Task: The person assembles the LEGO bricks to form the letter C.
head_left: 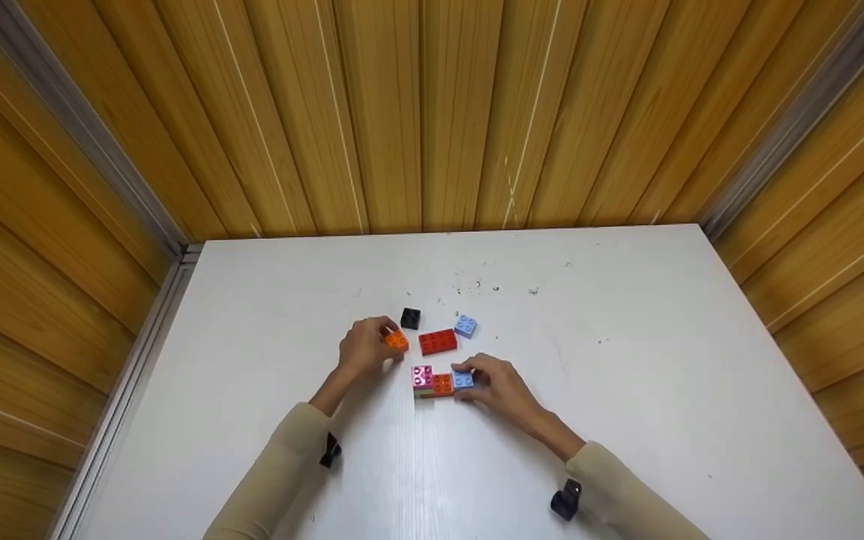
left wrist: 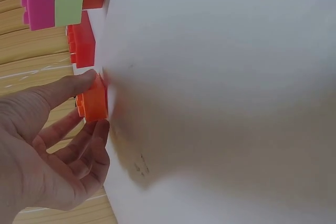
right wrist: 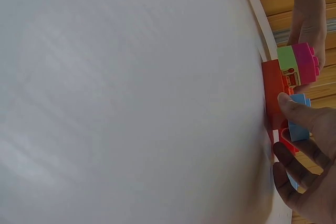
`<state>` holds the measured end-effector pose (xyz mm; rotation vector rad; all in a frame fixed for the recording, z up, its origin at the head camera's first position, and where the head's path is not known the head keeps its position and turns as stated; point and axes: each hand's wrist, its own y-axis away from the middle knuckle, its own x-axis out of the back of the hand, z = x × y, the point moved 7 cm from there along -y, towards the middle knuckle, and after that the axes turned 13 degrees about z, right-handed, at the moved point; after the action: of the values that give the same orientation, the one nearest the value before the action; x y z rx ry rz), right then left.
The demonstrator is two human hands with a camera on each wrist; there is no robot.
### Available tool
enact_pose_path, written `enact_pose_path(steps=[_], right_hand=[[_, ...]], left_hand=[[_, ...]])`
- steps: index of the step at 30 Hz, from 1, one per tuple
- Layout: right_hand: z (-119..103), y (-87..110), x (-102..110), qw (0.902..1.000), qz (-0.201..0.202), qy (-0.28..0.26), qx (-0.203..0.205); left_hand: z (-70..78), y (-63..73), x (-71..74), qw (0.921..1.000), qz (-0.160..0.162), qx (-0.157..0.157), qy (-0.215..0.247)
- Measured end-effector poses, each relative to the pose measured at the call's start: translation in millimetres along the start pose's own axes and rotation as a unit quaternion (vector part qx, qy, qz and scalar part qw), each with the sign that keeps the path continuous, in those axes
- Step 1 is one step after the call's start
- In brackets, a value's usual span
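My left hand [head_left: 363, 349] pinches a small orange block [head_left: 396, 341] between thumb and fingertips, close over the table. Nearer to me stands a joined set of toy blocks: a long orange-red block [right wrist: 272, 90] forms its base. At its left end a light green block [right wrist: 286, 61] with a printed picture carries a magenta block [head_left: 422, 375] on top. On the right end sits a light blue block [head_left: 463, 379], which my right hand [head_left: 505, 386] grips between thumb and index finger. The other right fingers spread loosely beside it in the right wrist view.
Behind the joined set lie a red block [head_left: 438, 342], another light blue block [head_left: 466, 325] and a black block [head_left: 410, 318]. The white table [head_left: 627, 337] has small dark marks toward the back. Wood-patterned walls [head_left: 454, 112] enclose it at the back and sides.
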<state>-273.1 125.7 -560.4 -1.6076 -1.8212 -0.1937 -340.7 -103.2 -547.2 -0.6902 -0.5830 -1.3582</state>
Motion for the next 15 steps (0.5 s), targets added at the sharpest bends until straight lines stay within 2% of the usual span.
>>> enact_pose_path(steps=[7,11,15], right_hand=[[0.0,-0.3,-0.1,1.0000,0.003,-0.006,0.003],[1.0,-0.7,1.6,1.0000,0.005,-0.007,0.002],[2.1,0.2,0.6,0.9999,0.004,-0.013,-0.004]], left_hand=[[17.6,8.6,17.5,0.9985,-0.005,-0.054,0.007],[34.1,16.2,25.9,0.9956,-0.021,-0.086,0.032],[44.0,25.0,31.1,0.9922,-0.045,-0.107,0.044]])
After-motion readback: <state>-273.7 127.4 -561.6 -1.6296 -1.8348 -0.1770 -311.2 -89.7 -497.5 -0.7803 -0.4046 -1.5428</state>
